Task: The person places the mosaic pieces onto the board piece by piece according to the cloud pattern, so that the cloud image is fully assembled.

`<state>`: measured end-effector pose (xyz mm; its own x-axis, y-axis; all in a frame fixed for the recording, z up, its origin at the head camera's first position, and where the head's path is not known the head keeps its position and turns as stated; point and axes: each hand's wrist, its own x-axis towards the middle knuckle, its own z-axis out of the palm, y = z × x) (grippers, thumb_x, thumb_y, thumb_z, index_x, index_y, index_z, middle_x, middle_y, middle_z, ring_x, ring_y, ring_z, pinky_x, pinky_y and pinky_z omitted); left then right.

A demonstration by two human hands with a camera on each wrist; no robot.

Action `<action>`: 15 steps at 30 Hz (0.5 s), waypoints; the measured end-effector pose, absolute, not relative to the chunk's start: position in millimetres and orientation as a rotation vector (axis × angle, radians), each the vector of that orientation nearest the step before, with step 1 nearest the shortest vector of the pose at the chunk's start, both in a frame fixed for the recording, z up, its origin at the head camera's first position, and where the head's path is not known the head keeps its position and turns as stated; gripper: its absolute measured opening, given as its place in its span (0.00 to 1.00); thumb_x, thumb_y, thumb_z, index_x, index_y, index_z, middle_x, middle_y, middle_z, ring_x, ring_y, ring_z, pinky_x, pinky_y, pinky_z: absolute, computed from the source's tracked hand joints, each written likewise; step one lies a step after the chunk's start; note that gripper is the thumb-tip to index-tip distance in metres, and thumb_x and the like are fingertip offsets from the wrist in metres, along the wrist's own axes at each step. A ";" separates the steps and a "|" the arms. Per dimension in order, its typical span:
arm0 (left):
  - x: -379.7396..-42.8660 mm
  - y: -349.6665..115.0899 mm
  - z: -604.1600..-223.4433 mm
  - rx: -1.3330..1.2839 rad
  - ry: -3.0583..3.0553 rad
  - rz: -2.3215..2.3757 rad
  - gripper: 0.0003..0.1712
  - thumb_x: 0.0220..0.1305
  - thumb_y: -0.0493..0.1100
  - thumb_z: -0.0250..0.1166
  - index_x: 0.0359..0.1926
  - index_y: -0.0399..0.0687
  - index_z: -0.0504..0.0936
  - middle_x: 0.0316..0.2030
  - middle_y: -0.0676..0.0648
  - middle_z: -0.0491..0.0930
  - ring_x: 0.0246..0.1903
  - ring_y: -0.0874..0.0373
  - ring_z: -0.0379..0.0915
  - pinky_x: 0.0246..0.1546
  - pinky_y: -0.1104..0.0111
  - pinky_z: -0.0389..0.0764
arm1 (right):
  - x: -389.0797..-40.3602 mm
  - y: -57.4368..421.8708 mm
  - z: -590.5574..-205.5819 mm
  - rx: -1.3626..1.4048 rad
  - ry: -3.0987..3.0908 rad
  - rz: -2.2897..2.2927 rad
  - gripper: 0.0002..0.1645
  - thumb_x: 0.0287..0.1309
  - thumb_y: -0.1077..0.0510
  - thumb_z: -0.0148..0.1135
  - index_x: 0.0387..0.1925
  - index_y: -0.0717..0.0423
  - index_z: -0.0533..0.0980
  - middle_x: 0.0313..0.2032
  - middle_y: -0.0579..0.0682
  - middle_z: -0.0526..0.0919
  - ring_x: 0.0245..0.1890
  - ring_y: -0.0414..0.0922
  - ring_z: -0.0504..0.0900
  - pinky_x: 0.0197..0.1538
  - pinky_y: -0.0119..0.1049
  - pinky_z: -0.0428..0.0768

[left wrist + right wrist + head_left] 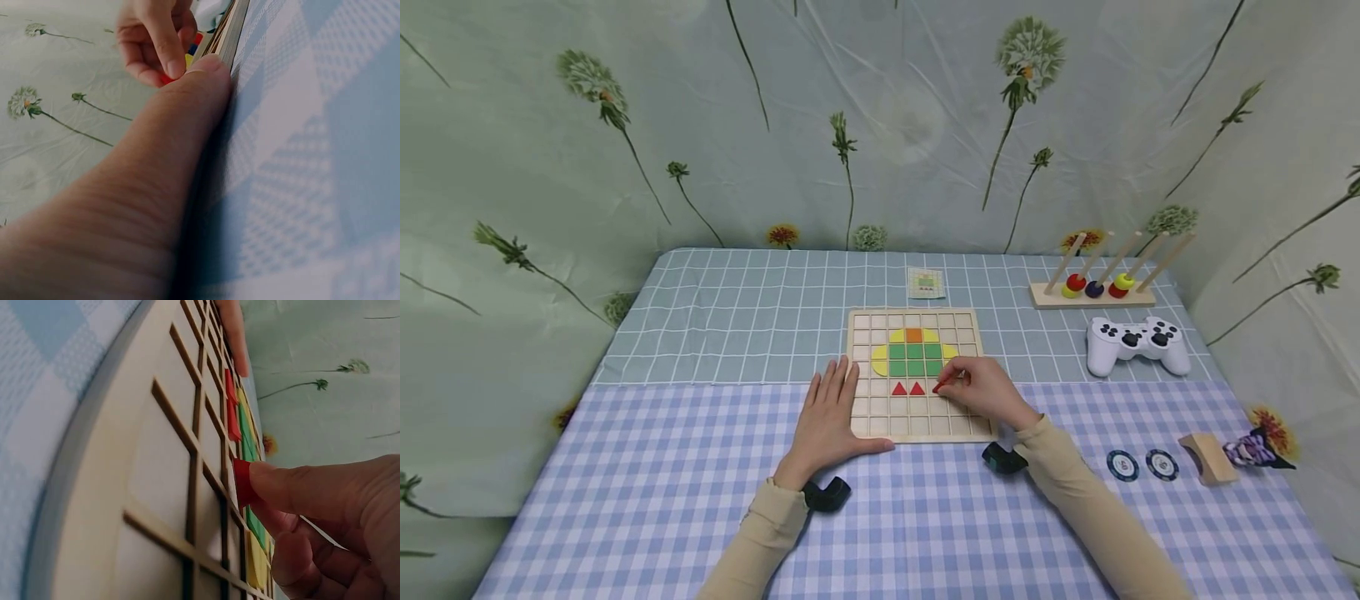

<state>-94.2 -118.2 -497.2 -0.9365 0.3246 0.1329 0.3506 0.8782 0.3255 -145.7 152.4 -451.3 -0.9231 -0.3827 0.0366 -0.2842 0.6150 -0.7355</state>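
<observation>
Between thumb and fingers, my right hand (pixel 983 392) pinches a red triangular tile (pixel 242 481), low over the gridded wooden board (pixel 925 428). Two other red triangle tiles (pixel 907 389) sit in cells just left of it. Above them on the board are green square tiles (pixel 915 351), an orange square tile (pixel 913 335) and yellow curved tiles (pixel 879 360) at the corners and sides. My left hand (pixel 829 423) rests flat with fingers spread at the board's left side, its thumb along the front edge. The right fingers partly hide the tiles on the right.
Behind the board lies a small pattern card (pixel 926 283). At the right are a peg stand with coloured beads (pixel 1093 297), a white game controller (pixel 1138 345), two round chips (pixel 1122 466), a wooden arch block (pixel 1210 461) and a small purple figure (pixel 1253 451).
</observation>
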 end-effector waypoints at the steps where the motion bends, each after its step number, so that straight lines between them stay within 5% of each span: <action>1: -94.1 -118.1 -497.1 -0.534 -2.975 -0.537 0.73 0.38 0.82 0.60 0.74 0.40 0.46 0.73 0.40 0.44 0.72 0.47 0.32 0.69 0.56 0.35 | -146.2 150.7 -452.4 -0.574 2.705 -1.200 0.04 0.51 0.60 0.71 0.27 0.52 0.82 0.26 0.41 0.81 0.17 0.41 0.67 0.22 0.33 0.67; 15: -94.5 -118.1 -496.6 -0.538 -2.979 -0.543 0.73 0.39 0.82 0.60 0.74 0.40 0.45 0.73 0.40 0.43 0.72 0.48 0.31 0.69 0.55 0.35 | -144.6 144.2 -457.1 -0.567 2.865 -1.044 0.03 0.50 0.58 0.72 0.28 0.53 0.86 0.27 0.42 0.79 0.30 0.41 0.76 0.35 0.39 0.75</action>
<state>-94.5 -118.1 -496.6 -0.9366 0.3271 0.1257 0.3504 0.8764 0.3303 -144.6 144.2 -457.1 -0.9324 -0.3512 0.0859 -0.3242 0.7067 -0.6289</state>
